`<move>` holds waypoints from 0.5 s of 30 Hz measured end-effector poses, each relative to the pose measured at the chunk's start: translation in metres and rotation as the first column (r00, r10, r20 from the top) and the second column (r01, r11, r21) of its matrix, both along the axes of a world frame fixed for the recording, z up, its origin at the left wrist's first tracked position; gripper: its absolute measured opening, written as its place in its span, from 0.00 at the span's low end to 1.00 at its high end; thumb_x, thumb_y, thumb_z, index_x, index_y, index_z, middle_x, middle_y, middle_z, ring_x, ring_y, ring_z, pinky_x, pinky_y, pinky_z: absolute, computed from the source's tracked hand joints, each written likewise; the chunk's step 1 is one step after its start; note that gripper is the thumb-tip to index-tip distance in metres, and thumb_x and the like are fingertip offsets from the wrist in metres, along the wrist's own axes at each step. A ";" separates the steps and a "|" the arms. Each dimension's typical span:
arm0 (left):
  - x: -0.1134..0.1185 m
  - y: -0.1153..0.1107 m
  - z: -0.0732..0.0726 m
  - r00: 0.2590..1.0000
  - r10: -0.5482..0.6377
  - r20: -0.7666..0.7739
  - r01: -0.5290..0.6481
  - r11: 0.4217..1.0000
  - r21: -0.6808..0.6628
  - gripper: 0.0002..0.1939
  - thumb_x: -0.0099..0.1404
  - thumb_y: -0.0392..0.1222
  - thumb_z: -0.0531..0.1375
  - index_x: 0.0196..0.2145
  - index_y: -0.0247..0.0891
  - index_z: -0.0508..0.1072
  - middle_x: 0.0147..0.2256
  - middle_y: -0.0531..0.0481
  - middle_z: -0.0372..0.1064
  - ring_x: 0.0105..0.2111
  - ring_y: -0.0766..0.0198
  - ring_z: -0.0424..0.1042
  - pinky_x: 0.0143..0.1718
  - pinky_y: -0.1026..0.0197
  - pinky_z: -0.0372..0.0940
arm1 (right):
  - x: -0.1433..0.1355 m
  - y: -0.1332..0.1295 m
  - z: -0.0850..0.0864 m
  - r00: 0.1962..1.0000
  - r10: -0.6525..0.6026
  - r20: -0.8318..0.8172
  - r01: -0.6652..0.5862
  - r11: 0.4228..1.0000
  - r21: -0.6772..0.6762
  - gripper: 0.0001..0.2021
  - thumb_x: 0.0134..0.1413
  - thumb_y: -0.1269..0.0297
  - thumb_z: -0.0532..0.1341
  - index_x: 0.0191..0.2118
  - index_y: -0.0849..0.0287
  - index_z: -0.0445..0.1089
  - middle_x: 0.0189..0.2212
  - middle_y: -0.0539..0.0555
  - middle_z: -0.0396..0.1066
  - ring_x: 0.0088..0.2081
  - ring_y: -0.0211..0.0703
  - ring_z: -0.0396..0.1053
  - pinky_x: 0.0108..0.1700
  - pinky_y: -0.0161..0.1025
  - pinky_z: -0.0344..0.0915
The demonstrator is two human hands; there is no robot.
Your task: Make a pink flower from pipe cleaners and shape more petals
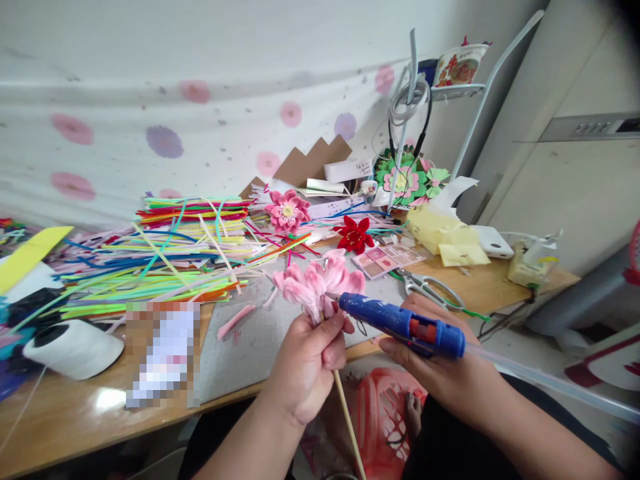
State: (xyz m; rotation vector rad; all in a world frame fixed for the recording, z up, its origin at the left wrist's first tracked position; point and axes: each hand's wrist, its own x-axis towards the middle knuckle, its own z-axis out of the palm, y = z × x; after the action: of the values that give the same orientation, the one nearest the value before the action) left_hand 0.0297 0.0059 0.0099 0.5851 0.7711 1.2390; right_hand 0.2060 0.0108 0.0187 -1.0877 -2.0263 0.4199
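Observation:
My left hand point(313, 357) is closed around the base of a pink pipe-cleaner flower point(320, 280), whose wooden stick stem point(350, 420) slants down below the fist. The fluffy petals spread above the fingers, over the grey cutting mat point(223, 373). My right hand point(440, 373) grips a blue hot glue gun point(395, 320) with a clear glue stick point(550, 380) running out of its back. The gun's nozzle is at the underside of the petals, close to my left fingertips; whether it touches them I cannot tell. A loose pink pipe-cleaner piece point(236, 321) lies on the mat.
Bundles of coloured pipe cleaners point(175, 253) cover the table's left and back. A white thread cone point(75, 348) stands front left. Behind the flower are a finished pink flower point(287, 211), a red flower point(354, 235) and a makeup palette point(387, 259). Scissors point(433, 288) lie to the right.

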 end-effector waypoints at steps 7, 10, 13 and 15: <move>-0.001 -0.001 0.001 1.000 0.027 0.007 -0.027 1.000 0.004 0.10 0.50 0.33 0.64 0.26 0.35 0.64 0.22 0.56 0.64 0.13 0.82 0.51 0.15 0.74 0.43 | 0.001 -0.001 -0.001 0.992 0.011 0.123 -0.021 0.997 0.075 0.09 0.54 0.65 0.57 0.25 0.57 0.58 0.23 0.49 0.59 0.29 0.39 0.60 0.29 0.36 0.58; -0.001 -0.001 0.001 1.000 0.027 0.008 -0.027 1.000 0.002 0.10 0.49 0.33 0.64 0.26 0.34 0.64 0.21 0.56 0.64 0.13 0.82 0.51 0.15 0.73 0.43 | 0.000 -0.002 -0.001 0.991 0.010 0.137 -0.023 0.996 0.092 0.09 0.54 0.65 0.57 0.25 0.57 0.58 0.23 0.49 0.59 0.29 0.39 0.60 0.29 0.35 0.58; 0.000 0.000 0.000 0.999 0.031 0.010 -0.031 0.999 0.008 0.10 0.49 0.33 0.64 0.25 0.34 0.64 0.20 0.56 0.64 0.13 0.81 0.51 0.15 0.73 0.43 | -0.004 -0.003 0.003 0.994 0.017 0.104 -0.026 0.996 0.086 0.07 0.53 0.65 0.57 0.27 0.56 0.60 0.24 0.49 0.60 0.28 0.38 0.61 0.28 0.35 0.59; 0.001 0.000 -0.001 0.999 0.050 0.007 -0.050 0.999 0.012 0.10 0.49 0.33 0.64 0.25 0.34 0.63 0.19 0.57 0.63 0.13 0.80 0.51 0.15 0.72 0.43 | -0.007 -0.001 0.005 0.995 0.033 0.094 -0.039 0.997 0.065 0.06 0.53 0.65 0.57 0.27 0.56 0.61 0.24 0.49 0.61 0.27 0.38 0.62 0.27 0.35 0.60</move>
State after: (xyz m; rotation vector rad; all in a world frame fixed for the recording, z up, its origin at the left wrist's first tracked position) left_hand 0.0303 0.0059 0.0088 0.5746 0.7765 1.2917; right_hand 0.1989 0.0095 0.0237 -1.0492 -2.1287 0.3230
